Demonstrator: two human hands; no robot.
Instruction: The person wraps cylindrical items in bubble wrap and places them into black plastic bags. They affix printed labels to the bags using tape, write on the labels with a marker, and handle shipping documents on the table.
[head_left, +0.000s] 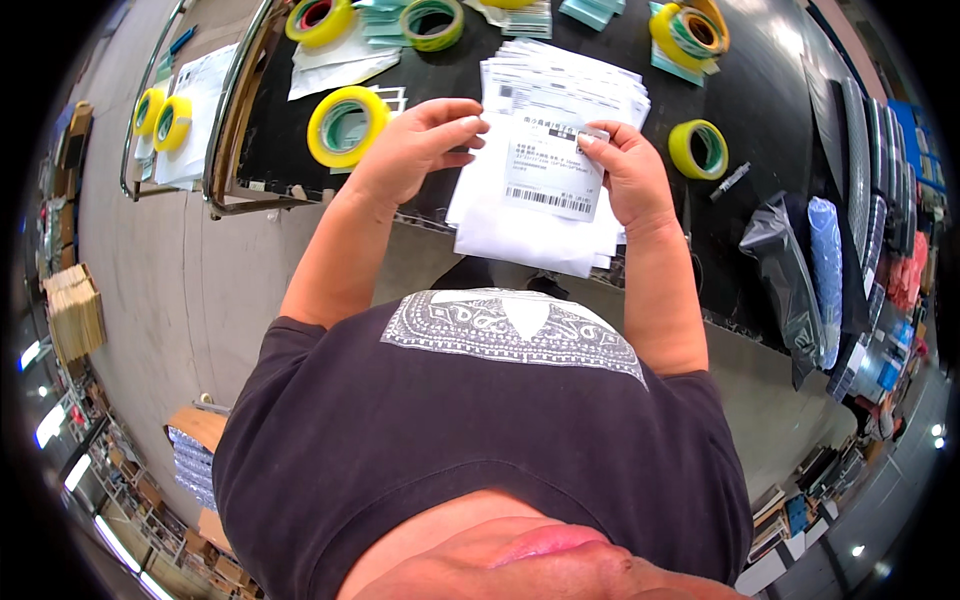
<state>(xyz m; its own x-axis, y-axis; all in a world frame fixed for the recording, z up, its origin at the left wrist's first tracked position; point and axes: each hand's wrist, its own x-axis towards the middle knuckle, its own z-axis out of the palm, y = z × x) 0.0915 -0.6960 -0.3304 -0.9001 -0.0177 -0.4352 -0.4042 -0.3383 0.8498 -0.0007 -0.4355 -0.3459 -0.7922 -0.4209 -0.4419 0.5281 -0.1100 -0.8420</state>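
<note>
One white rectangular paper label (548,176): my right hand (634,182) is pinching its edge, probably for legibility; my empty left hand (410,152) is hovering, fingers parted.

The label (535,165) is white with black print and a striped black barcode; the sheets (475,205) are white, the upper ones printed in black and grey. The worktop (745,235) is black. The tape rolls (320,132) are bright yellow, several with green inner rings. Slips of paper (597,10) show pale teal. The T-shirt (480,420) is blackish, its chest panel (460,335) patterned with white paisley and dots. The floor (150,300) is grey, the bubbly roll (825,275) soft blue.
</note>
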